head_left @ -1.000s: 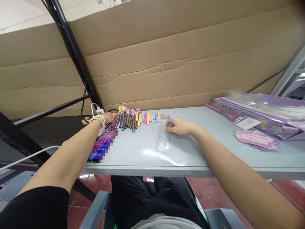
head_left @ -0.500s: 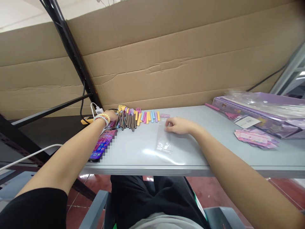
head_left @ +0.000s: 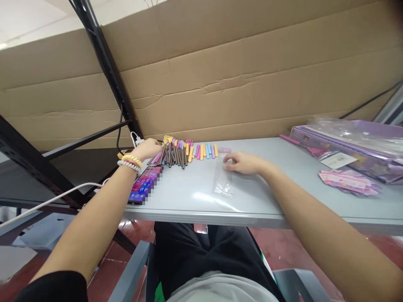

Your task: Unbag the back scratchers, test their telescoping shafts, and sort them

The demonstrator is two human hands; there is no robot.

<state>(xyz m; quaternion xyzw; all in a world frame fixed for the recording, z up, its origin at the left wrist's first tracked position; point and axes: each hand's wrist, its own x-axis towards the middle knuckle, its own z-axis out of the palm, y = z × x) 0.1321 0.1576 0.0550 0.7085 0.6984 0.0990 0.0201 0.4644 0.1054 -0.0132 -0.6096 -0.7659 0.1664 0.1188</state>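
My left hand [head_left: 150, 149] is at the left end of a pile of telescopic back scratchers [head_left: 173, 154] with dark metal rods and small yellow, pink and purple claw heads. Its fingertips are mostly hidden, so its grip is unclear. My right hand [head_left: 242, 162] rests over the upper right of a clear plastic bag [head_left: 223, 180] lying flat, its fingers loosely curved with a gap between thumb and forefinger. A pink strip [head_left: 224, 150] shows at the bag's top. Between pile and bag lies a row of yellow, pink, blue and purple handles [head_left: 204, 151].
A phone [head_left: 145, 184] with a lit screen lies near the table's left edge. To the right are a stack of pink cards [head_left: 349, 182] and a purple box [head_left: 365, 144] with clear wrapping on top. A black metal post [head_left: 110, 67] and white cable [head_left: 66, 193] stand left.
The view has shifted, so the table things appear slightly farther right. My left hand has risen a little beside the pile. My right hand stays at the bag.
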